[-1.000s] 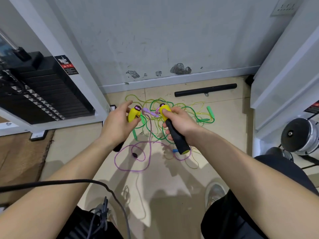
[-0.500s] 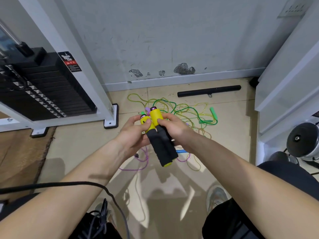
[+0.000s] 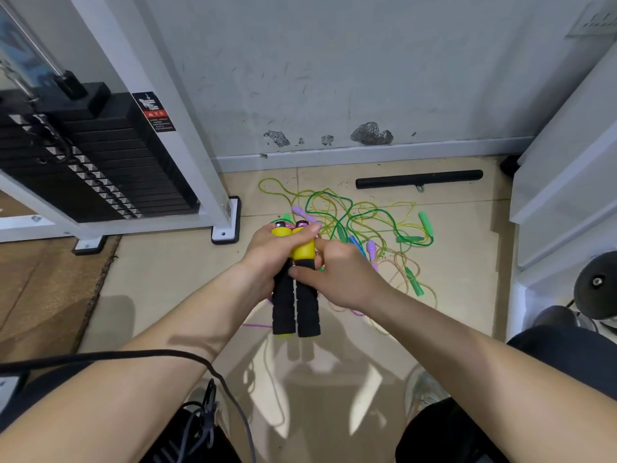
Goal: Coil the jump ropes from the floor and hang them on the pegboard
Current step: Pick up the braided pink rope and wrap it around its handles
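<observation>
Two black foam jump rope handles with yellow tops point(image 3: 295, 304) stand side by side, upright, above the floor. My left hand point(image 3: 267, 255) grips them from the left, its thumb across the yellow tops. My right hand point(image 3: 337, 272) holds the right handle, thumb on the black foam and index finger on the yellow part. Their purple rope point(image 3: 257, 325) trails on the floor below. Behind the hands lies a tangle of green, yellow and purple jump ropes point(image 3: 367, 222) with green handles point(image 3: 424, 222).
A weight stack machine point(image 3: 100, 155) with a white frame stands at the left, its foot point(image 3: 227, 225) near my left hand. A black bar point(image 3: 417, 178) lies by the wall. White frame parts point(image 3: 567, 182) and a round weight point(image 3: 597, 282) are at the right. A black cable point(image 3: 133, 355) crosses my left forearm.
The two handles, held apart a second ago, now sit together side by side. Both hands have closed in on them and the handles have turned upright.
</observation>
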